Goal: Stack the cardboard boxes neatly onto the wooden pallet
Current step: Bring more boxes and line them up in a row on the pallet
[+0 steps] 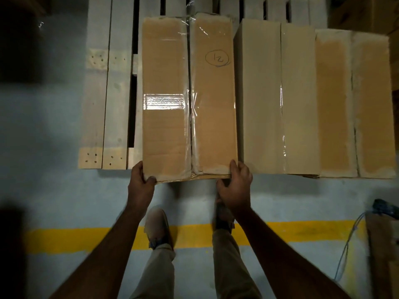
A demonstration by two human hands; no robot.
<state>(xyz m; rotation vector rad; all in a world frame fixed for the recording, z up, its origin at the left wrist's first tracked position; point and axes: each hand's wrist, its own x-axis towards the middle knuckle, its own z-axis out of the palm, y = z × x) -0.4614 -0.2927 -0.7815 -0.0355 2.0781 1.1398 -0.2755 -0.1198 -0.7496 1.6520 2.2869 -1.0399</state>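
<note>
1. Pallet (116, 87): pale wooden slats on your grey floor (54, 130) (yellow line (302, 230) behind your feet).
2. Box (190, 98): on the pallet, beside two boxes (313, 100).
3. Your left hand (140, 184) and right hand (236, 186): each grips a near corner.

Tan cardboard boxes (237, 93), yellow floor stripe (302, 231)

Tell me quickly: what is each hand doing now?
Left hand: grips near left corner of the taped brown cardboard box marked 12.
Right hand: grips its near right corner.
</note>
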